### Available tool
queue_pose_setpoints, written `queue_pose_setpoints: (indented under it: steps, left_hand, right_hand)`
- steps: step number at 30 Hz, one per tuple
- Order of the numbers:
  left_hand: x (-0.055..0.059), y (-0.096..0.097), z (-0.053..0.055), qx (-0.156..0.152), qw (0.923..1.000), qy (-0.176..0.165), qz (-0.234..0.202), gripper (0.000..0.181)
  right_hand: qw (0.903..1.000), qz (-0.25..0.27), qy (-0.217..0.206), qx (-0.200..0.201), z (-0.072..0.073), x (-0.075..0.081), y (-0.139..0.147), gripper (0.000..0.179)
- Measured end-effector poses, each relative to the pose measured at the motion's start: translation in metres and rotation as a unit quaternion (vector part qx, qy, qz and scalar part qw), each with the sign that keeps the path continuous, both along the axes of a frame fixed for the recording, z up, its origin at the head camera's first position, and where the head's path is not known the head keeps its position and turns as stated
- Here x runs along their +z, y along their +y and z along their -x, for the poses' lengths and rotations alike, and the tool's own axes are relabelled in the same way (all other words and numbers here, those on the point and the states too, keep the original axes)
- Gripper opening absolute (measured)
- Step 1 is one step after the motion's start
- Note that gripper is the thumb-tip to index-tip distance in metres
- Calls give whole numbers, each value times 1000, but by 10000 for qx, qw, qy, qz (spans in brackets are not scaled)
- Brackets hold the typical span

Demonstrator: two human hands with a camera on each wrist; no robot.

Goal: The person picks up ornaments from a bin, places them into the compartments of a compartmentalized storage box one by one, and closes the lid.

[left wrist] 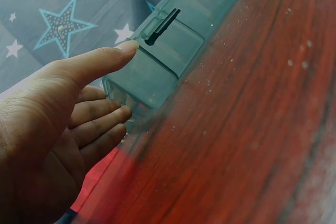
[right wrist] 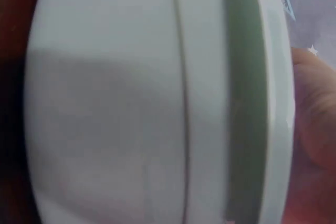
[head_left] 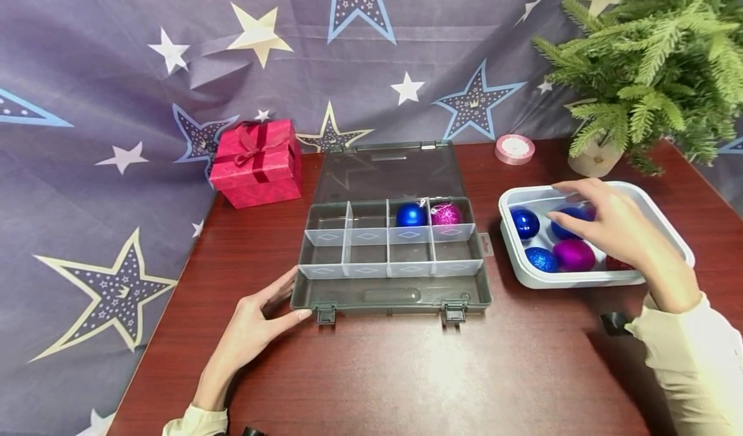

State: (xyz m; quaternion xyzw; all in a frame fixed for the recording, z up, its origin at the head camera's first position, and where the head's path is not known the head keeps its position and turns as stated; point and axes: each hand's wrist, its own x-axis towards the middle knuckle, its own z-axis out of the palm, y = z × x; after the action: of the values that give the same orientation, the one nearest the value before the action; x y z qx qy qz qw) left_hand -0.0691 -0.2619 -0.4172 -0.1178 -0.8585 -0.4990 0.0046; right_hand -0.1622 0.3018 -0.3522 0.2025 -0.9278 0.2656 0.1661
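Observation:
At the near left corner of a clear grey compartment box [head_left: 342, 289], my left hand [head_left: 246, 329] rests with relaxed fingers, thumb touching the front edge. The left wrist view shows that thumb beside the corner of the box [left wrist: 152, 77]. Two compartments in the back row hold a shiny blue ball ornament [head_left: 412, 215] and a pink glitter ball ornament [head_left: 446, 215]. My right hand [head_left: 624, 226] hovers over a white tub [head_left: 586, 281], thumb and fingers spread apart above a blue ball [head_left: 563, 224]. In the right wrist view the tub's wall [right wrist: 115, 103] hides most of the hand.
More balls lie in the tub: a dark blue one [head_left: 525, 223], a blue glitter one [head_left: 542, 260], a magenta one [head_left: 574, 255] and a partly covered red one [head_left: 616, 264]. Behind stand a red gift box [head_left: 261, 171], a ribbon roll [head_left: 515, 148] and a potted artificial fir [head_left: 650, 68].

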Motion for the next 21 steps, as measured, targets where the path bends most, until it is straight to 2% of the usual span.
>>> queue_pose_setpoints:
  steps: [13, 21]
  left_hand:
    - [-1, 0, 1, -35, 10000, 45, 11, 73]
    - [-1, -1, 0, -32, 10000, 46, 36, 73]
  right_hand:
    - [9992, -135, -296, -243, -7, -12, 25, 44]
    - [9978, -424, -388, -344, -10, -18, 31, 41]
